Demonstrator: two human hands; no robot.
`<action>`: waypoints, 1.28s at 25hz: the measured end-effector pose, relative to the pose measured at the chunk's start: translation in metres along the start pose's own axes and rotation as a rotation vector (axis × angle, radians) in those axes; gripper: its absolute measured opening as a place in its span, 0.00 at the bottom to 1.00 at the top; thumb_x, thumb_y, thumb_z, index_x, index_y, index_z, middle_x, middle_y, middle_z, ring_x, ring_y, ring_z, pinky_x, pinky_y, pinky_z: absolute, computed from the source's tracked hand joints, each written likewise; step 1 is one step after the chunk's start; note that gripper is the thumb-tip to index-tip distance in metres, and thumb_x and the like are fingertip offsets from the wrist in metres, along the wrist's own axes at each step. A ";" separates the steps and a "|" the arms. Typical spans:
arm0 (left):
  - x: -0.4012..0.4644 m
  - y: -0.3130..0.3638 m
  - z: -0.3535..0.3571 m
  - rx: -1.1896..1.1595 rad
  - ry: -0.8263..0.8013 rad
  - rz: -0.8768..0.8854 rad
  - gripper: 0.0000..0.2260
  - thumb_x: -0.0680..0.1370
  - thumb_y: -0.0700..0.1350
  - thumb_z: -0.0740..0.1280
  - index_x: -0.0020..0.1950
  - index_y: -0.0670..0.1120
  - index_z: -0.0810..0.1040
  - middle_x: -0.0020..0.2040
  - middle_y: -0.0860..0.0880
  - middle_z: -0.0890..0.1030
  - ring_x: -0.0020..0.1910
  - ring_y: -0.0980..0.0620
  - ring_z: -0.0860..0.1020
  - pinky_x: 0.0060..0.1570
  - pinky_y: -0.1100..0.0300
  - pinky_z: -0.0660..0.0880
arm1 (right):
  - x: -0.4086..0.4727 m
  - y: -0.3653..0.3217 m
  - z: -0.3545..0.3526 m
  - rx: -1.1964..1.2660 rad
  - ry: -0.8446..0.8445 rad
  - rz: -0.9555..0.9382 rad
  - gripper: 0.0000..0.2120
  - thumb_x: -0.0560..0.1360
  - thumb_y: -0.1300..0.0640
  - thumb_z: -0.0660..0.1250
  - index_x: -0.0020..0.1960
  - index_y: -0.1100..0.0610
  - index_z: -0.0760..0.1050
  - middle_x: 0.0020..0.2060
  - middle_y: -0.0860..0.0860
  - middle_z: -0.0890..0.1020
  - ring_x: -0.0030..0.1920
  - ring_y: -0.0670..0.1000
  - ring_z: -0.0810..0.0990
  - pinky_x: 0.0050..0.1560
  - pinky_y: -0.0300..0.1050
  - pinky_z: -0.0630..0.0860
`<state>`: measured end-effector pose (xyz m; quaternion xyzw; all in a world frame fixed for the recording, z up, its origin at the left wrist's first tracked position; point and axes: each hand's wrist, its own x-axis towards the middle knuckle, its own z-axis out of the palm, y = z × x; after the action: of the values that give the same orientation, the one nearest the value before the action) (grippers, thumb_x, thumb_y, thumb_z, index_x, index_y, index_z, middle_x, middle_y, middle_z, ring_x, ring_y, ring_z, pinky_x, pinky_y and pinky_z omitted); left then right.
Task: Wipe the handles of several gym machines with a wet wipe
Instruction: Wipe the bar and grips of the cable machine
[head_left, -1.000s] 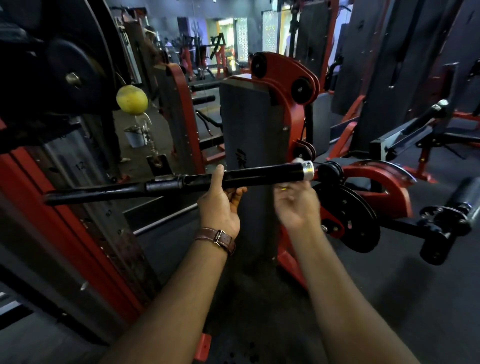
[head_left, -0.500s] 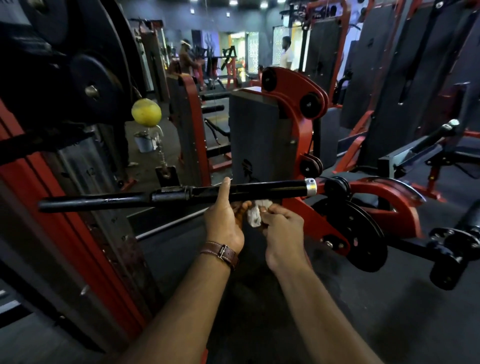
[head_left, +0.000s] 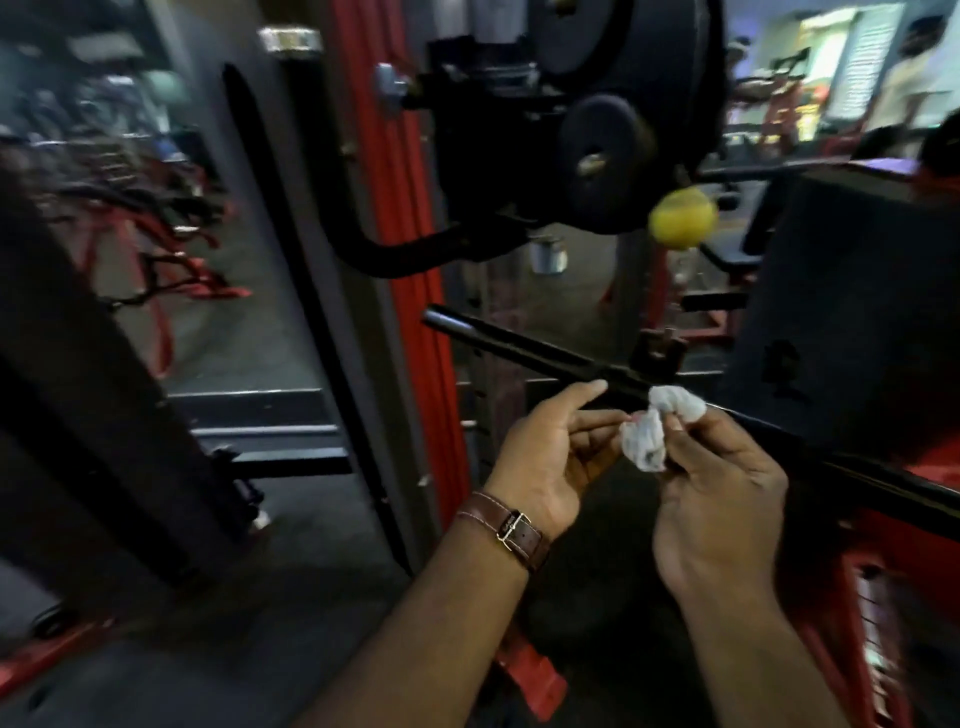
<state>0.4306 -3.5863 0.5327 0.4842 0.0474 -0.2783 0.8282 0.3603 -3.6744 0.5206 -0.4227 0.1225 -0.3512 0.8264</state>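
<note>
wipe (head_left: 644, 439): white, in my fingers
bar (head_left: 519, 347): black
watch strap (head_left: 506, 522): brown, pale stitching
ball (head_left: 682, 224): yellow
upright (head_left: 415, 312): red

My feed is dim overall, the machine frames sinking into near-black shadow. The only strong light comes from the bright area (head_left: 852, 67) at the upper right, washed out and glaring. Motion blur smears most of the view, worst along the left edge, where red equipment (head_left: 156, 249) streaks. The yellow ball (head_left: 683, 218) is soft-edged. The wide lens bows the red upright (head_left: 410, 260). The wrist strap (head_left: 506, 527) at centre stays sharpest.
</note>
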 end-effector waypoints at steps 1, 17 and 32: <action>-0.001 0.010 -0.016 -0.031 0.036 0.037 0.21 0.77 0.46 0.71 0.61 0.31 0.79 0.46 0.41 0.84 0.35 0.54 0.81 0.35 0.65 0.79 | 0.000 0.009 0.015 0.011 -0.050 0.036 0.10 0.75 0.68 0.65 0.49 0.59 0.84 0.45 0.54 0.86 0.49 0.53 0.83 0.53 0.47 0.81; 0.064 0.152 -0.096 -0.079 0.066 0.836 0.24 0.75 0.55 0.71 0.65 0.41 0.79 0.58 0.49 0.84 0.62 0.48 0.80 0.65 0.49 0.75 | 0.081 0.076 0.221 -0.846 -0.202 -0.444 0.07 0.78 0.63 0.66 0.43 0.55 0.76 0.38 0.51 0.77 0.39 0.47 0.77 0.43 0.43 0.69; 0.099 0.168 -0.121 0.224 -0.024 1.114 0.14 0.73 0.54 0.72 0.55 0.48 0.83 0.52 0.47 0.83 0.54 0.50 0.82 0.53 0.57 0.79 | 0.099 0.072 0.237 -1.493 -0.286 -0.800 0.10 0.74 0.70 0.62 0.50 0.60 0.79 0.43 0.55 0.78 0.43 0.57 0.78 0.45 0.56 0.75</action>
<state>0.6217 -3.4636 0.5647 0.5178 -0.2545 0.1918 0.7940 0.5840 -3.5683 0.6188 -0.9074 0.0580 -0.3870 0.1531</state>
